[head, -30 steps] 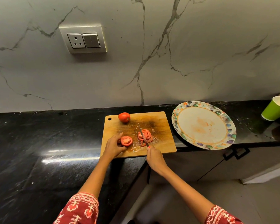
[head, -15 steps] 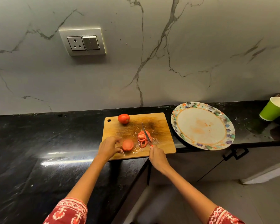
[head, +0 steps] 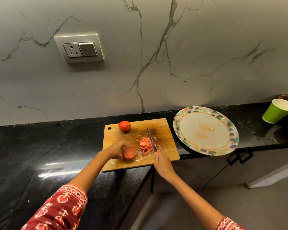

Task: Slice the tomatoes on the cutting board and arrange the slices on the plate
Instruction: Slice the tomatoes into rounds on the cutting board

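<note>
- Reaching in from the worktop's near edge, both forearms stretch over the black worktop [head: 40, 155] toward the wooden cutting board [head: 163, 128], red patterned sleeves showing at the lower corners of the view.
- Left hand [head: 115, 149] sits over the board's near-left part, knuckles up, fingers curled down; its grip grasps a partly cut tomato [head: 129, 152], whose blurred face points toward the person.
- Right hand [head: 162, 163] is at the board's near edge, wrist angled inward; its grip is clenched round the red handle of a knife [head: 151, 138], only a sliver of the handle showing above the fingers.
- Knife blade is narrow and dark, pointing away toward the wall, its edge lying against the right side of the slices.
- Tomato slices [head: 145, 144]: one overlapping pile at the middle of the board, between the two hands; the exact count cannot be told, several rings show.
- Whole tomato [head: 124, 125]: one, near the board's far-left corner beside the hanging hole, apart from both hands.
- Plate [head: 181, 128]: one, round with a patterned rim, just right of the board and overhanging the worktop's near edge, carrying faint reddish smears and no slices.
- Green paper cup [head: 275, 112]: one, tilted, toward the worktop's far-right end.
- Wall socket [head: 80, 48]: one plate, on the marble wall behind.
</note>
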The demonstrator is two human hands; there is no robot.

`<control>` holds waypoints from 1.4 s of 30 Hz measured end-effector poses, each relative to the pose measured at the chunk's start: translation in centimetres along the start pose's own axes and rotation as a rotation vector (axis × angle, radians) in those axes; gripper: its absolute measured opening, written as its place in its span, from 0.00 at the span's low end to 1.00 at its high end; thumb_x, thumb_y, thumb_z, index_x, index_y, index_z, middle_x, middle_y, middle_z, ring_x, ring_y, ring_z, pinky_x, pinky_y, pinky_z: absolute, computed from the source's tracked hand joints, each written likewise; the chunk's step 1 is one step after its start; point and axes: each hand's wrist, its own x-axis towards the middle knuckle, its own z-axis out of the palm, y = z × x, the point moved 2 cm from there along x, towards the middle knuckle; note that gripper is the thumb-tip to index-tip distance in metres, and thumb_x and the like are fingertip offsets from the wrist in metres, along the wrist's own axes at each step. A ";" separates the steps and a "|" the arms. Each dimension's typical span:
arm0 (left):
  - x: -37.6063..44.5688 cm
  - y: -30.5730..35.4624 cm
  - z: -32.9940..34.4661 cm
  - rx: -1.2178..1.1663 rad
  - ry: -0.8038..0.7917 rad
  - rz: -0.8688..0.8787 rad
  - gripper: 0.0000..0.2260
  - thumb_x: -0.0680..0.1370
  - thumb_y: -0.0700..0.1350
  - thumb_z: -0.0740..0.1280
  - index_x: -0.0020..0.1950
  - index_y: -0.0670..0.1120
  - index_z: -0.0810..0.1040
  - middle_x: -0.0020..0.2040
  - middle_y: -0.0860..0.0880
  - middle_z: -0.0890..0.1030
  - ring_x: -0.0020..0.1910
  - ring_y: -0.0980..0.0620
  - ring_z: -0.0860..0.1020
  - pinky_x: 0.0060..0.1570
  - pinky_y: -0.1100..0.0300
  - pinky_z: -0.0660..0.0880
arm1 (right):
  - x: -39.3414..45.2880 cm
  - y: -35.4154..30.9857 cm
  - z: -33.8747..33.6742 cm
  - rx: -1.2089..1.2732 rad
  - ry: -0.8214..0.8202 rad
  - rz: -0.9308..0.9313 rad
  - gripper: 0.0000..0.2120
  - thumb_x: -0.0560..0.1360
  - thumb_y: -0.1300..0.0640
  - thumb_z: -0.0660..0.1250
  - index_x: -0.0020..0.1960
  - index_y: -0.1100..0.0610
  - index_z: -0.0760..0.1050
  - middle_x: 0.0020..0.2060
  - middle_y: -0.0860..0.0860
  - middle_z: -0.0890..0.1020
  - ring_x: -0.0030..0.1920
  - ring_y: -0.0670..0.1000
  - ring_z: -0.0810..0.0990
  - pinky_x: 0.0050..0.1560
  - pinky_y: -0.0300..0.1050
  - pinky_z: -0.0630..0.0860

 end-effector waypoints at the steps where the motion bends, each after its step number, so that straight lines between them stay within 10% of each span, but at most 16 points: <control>1: -0.2 0.0 0.0 0.005 0.003 0.002 0.28 0.69 0.30 0.69 0.67 0.48 0.71 0.65 0.47 0.70 0.61 0.49 0.70 0.56 0.61 0.70 | -0.1 0.1 0.0 0.001 0.000 -0.001 0.15 0.82 0.58 0.50 0.49 0.65 0.72 0.39 0.54 0.74 0.40 0.52 0.72 0.40 0.42 0.63; 7: -0.3 -0.6 0.2 0.235 0.100 0.017 0.28 0.69 0.53 0.73 0.66 0.47 0.73 0.61 0.46 0.77 0.58 0.48 0.74 0.54 0.55 0.71 | 0.2 0.4 0.0 0.002 -0.012 0.009 0.13 0.82 0.58 0.50 0.46 0.62 0.70 0.39 0.55 0.74 0.40 0.52 0.72 0.39 0.43 0.63; 12: 0.0 0.7 0.6 0.240 0.069 0.116 0.35 0.69 0.47 0.74 0.73 0.47 0.62 0.71 0.46 0.64 0.70 0.47 0.62 0.69 0.55 0.60 | 0.3 0.1 0.2 0.007 -0.029 0.002 0.12 0.82 0.58 0.50 0.47 0.61 0.70 0.39 0.55 0.73 0.40 0.52 0.71 0.40 0.42 0.62; 18: 0.3 2.4 1.0 0.357 0.067 0.069 0.32 0.69 0.59 0.71 0.68 0.48 0.68 0.60 0.45 0.74 0.59 0.46 0.71 0.56 0.54 0.70 | 0.0 -0.5 0.7 0.037 -0.047 -0.011 0.11 0.82 0.58 0.50 0.45 0.60 0.68 0.38 0.55 0.73 0.39 0.53 0.72 0.38 0.42 0.62; 26: 0.6 2.5 2.0 0.160 0.239 -0.107 0.15 0.68 0.52 0.72 0.31 0.49 0.67 0.38 0.48 0.75 0.37 0.52 0.72 0.35 0.60 0.66 | -0.2 -0.7 0.4 0.040 -0.038 0.002 0.11 0.82 0.58 0.51 0.44 0.59 0.68 0.39 0.55 0.74 0.40 0.53 0.72 0.39 0.42 0.63; 32: -0.3 1.5 2.2 -0.372 0.482 -0.092 0.25 0.64 0.42 0.78 0.60 0.43 0.77 0.56 0.46 0.79 0.55 0.49 0.77 0.55 0.58 0.73 | -0.2 -2.1 0.8 0.039 -0.064 -0.007 0.13 0.82 0.57 0.50 0.47 0.62 0.70 0.39 0.55 0.74 0.40 0.53 0.72 0.40 0.44 0.64; 42: -2.2 0.7 3.6 -0.571 0.601 -0.074 0.26 0.67 0.41 0.76 0.64 0.40 0.74 0.61 0.42 0.77 0.62 0.48 0.74 0.63 0.51 0.71 | -1.8 -3.7 2.9 -0.143 -0.130 -0.033 0.16 0.83 0.57 0.49 0.56 0.65 0.70 0.50 0.60 0.79 0.50 0.58 0.79 0.40 0.40 0.65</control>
